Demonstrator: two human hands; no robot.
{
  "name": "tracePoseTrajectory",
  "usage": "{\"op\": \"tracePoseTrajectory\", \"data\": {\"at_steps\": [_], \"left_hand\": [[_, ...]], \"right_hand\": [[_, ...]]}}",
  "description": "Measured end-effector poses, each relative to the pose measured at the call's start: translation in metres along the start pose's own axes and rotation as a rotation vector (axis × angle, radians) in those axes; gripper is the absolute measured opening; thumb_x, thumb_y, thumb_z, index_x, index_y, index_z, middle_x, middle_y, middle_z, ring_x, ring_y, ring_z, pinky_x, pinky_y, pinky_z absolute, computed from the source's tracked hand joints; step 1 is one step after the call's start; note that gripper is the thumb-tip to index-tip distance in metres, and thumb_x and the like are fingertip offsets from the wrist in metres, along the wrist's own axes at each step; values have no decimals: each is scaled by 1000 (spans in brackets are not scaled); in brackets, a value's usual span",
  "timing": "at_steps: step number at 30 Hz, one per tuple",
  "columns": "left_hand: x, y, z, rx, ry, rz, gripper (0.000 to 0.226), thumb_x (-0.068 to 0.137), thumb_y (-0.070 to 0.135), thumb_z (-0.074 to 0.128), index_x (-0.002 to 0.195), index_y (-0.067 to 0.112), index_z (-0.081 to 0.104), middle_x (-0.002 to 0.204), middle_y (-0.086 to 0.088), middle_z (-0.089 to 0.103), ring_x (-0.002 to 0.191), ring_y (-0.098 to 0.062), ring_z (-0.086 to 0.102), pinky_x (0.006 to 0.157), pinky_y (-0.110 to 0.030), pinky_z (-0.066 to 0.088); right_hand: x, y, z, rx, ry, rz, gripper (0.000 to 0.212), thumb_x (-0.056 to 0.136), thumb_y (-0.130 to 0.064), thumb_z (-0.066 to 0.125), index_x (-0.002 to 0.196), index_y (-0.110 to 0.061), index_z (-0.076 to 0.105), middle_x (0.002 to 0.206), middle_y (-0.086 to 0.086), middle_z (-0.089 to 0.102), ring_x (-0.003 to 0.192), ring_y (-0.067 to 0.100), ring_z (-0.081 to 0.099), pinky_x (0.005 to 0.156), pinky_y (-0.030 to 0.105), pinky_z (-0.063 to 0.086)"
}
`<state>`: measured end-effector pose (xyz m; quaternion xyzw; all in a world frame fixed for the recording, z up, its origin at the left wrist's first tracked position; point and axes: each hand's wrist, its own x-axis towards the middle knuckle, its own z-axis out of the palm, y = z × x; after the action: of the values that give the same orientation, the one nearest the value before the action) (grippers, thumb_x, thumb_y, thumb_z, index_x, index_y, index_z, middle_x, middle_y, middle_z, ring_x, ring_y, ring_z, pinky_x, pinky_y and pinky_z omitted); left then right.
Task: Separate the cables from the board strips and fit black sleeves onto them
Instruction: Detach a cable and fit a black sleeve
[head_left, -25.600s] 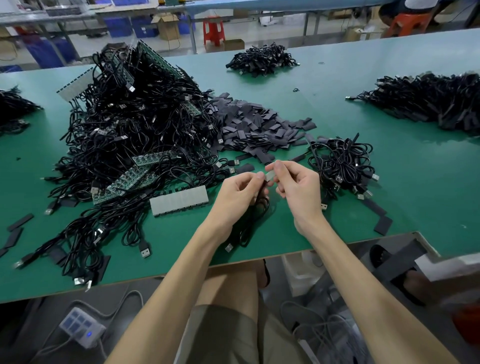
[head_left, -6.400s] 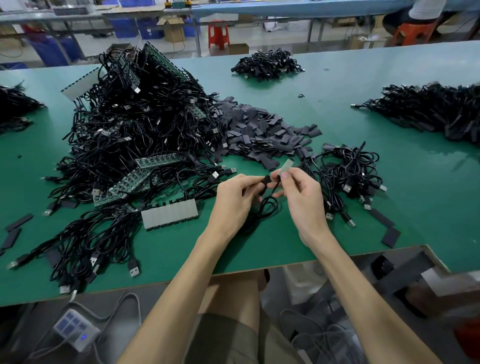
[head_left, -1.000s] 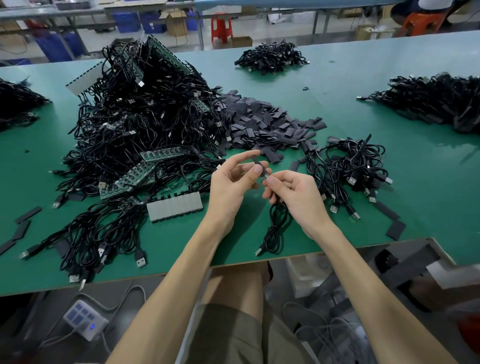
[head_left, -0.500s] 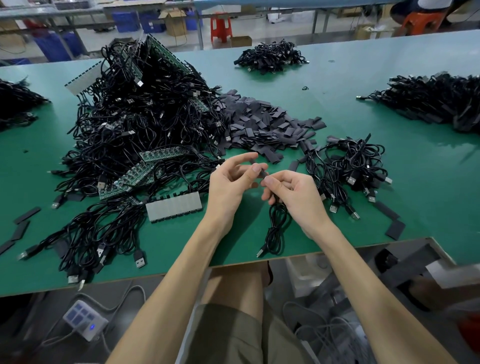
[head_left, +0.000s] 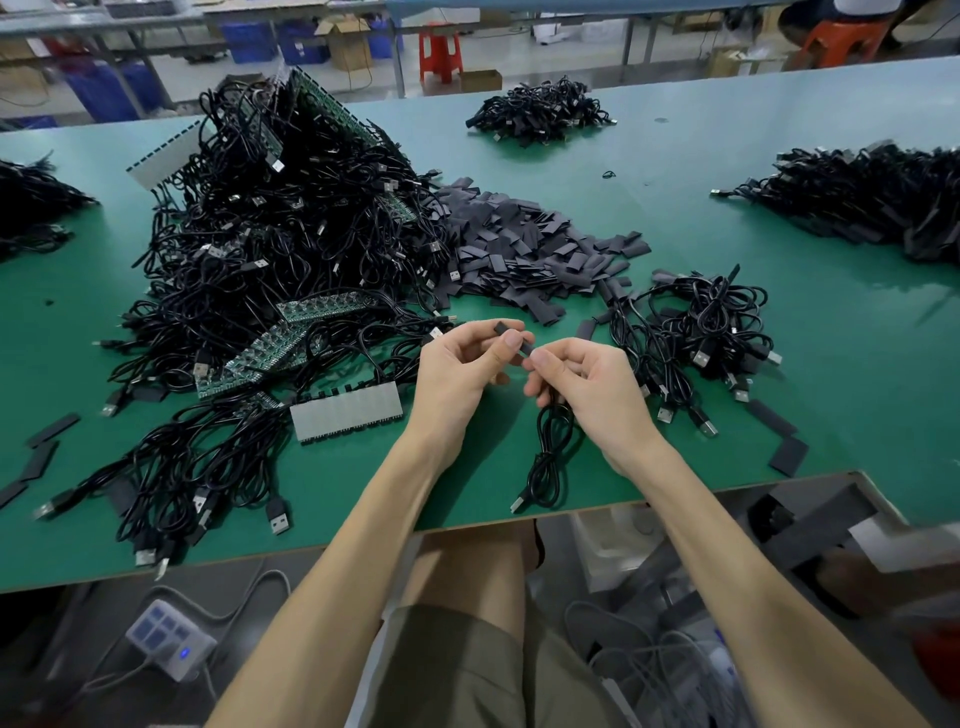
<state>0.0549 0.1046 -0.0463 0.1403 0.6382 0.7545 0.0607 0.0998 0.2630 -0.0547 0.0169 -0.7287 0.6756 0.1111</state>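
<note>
Fingers of the left hand (head_left: 460, 371) have curled in since half a second ago, pinching a black sleeve (head_left: 513, 339). The right hand (head_left: 589, 387) grips the cable (head_left: 549, 460), its coil lying on the green surface (head_left: 363, 467). Beyond sit the sleeve pile (head_left: 524, 254) and board strips (head_left: 322, 307).

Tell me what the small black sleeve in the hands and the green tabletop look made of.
Small flat black sleeve: likely thin matte plastic or rubbery tubing; dull, no shine. Green tabletop: matte covering on board, probably wood; pale brown edge shows.
</note>
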Motion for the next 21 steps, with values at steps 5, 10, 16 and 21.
{"op": "tracePoseTrajectory", "data": {"at_steps": [5, 10, 16, 21], "left_hand": [[-1, -4, 3, 34, 4, -23, 27, 97, 26, 70, 98, -1, 73, 88, -19, 73, 76, -29, 61, 73, -48, 49], [0, -4, 3, -14, 21, -40, 27, 96, 29, 71, 107, 4, 70, 92, -21, 72, 76, -32, 61, 74, -53, 49], [2, -4, 0, -110, -167, -28, 33, 95, 25, 71, 122, 7, 68, 120, -15, 70, 88, -30, 59, 81, -70, 43], [3, -5, -2, -155, -148, -34, 34, 87, 31, 78, 113, 10, 74, 100, -8, 73, 79, -23, 59, 81, -55, 37]], "right_hand": [[-1, -3, 3, 19, 7, 5, 30, 107, -21, 56, 85, -11, 74, 66, 6, 73, 62, 16, 66, 63, 26, 55], [-2, -5, 5, -25, -2, 11, 33, 108, -21, 54, 84, -11, 73, 64, 4, 71, 58, 16, 63, 62, 26, 53], [-3, -11, 4, 5, -24, 46, 38, 110, -19, 48, 81, -8, 68, 57, 0, 66, 52, 10, 57, 54, 20, 49], [-4, -16, 4, 55, -88, 29, 35, 110, -18, 47, 87, -6, 72, 61, 0, 65, 55, 11, 57, 57, 20, 49]]}}
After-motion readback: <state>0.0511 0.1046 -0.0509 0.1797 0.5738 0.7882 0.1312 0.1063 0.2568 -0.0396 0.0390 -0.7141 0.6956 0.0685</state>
